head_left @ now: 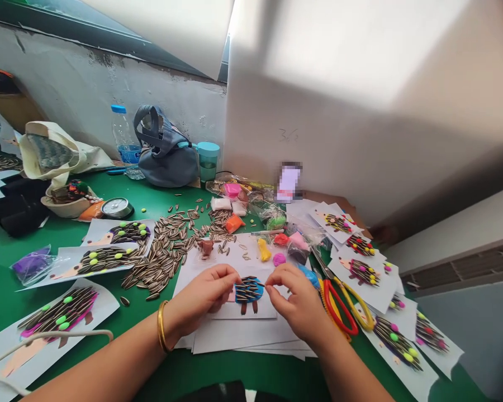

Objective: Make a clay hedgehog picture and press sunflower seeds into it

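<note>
In the head view, a small hedgehog picture [248, 291] lies on white paper in front of me. Its body is blue clay stuck with several striped sunflower seeds, above two brown clay legs. My left hand [212, 287], with a gold bangle at the wrist, is at the picture's left edge, thumb and forefinger pinched together; what they hold, if anything, is hidden. My right hand [293, 298] is at the right edge of the blue body, its fingertips pinching a sunflower seed [265, 285]. Beyond the hands lie a yellow clay lump [264, 249] and a magenta clay ball [279, 259].
A heap of sunflower seeds [163, 257] spreads left of the paper. Red-handled scissors [339, 310] and yellow-handled scissors [356, 304] lie by my right hand. Finished hedgehog cards [362, 272] lie at both sides. A bag [167, 159], bottle [126, 139] and phone [289, 183] stand behind.
</note>
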